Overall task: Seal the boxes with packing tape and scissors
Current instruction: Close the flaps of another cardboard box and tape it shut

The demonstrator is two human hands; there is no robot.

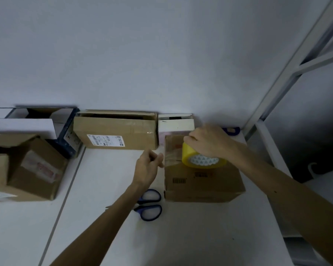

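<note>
Gripping from above, the right hand (pixel 210 143) has its fingers curled round the yellow tape roll (pixel 202 158) on top of the brown box (pixel 202 187), while the left hand (pixel 148 166), at that box's left edge, has its grip closed to a pinch, apparently on the free end of a glossy strip (pixel 171 159) drawn across the lid. Laying tape over the top looks to be the step in hand. Next the strip wants pressing down over the left edge and cutting at the roll, so one hand must free itself for the blue-handled scissors (pixel 139 208) lying on the desk (pixel 181 237) just left of the box's near corner.
</note>
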